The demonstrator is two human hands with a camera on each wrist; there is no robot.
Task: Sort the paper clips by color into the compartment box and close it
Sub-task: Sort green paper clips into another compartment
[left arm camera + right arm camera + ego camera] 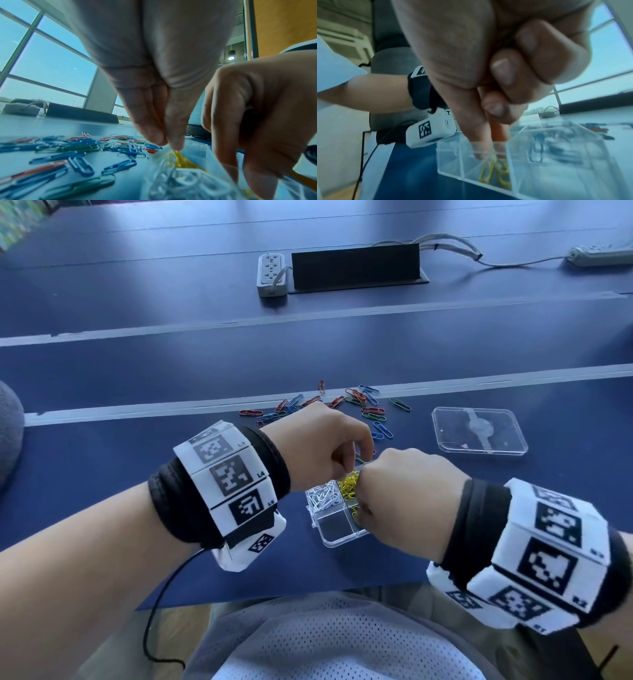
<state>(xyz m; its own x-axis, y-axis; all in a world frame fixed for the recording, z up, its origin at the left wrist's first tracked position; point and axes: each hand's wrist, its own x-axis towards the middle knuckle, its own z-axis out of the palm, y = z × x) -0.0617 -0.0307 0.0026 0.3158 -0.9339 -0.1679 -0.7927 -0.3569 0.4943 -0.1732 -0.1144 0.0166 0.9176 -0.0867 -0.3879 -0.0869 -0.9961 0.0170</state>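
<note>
My left hand (318,445) hangs over the far side of the clear compartment box (337,534), thumb + fingertips (175,143) pressed together, pointing down. A yellow clip (177,154) sits right under those tips; can't tell if I'm pinching it or if it's just part of the yellow pile (348,484) below. That pile fills the compartment straight beneath my left fingers. White/silver clips (323,496) are in the compartment next to it, on the side away from my right hand.

My right hand (407,498) is over the box's right edge, nearer me than the left hand. Thumb + forefinger (476,136) reach down inside a compartment, the other fingers curled into the palm. They pinch a couple of yellow clips (494,171), which hang down to the compartment floor. The compartment just left of this grip, on my near side, shows only clear plastic. One dark clip (537,148) shows through the box wall to the right of my grip; which compartment, can't tell.

Loose clips (359,405), red, blue, green, lie scattered on the blue table (102,474) beyond both hands. The clear lid (479,430) lies flat on the table, beyond and right of my right hand, apart from the box.
</note>
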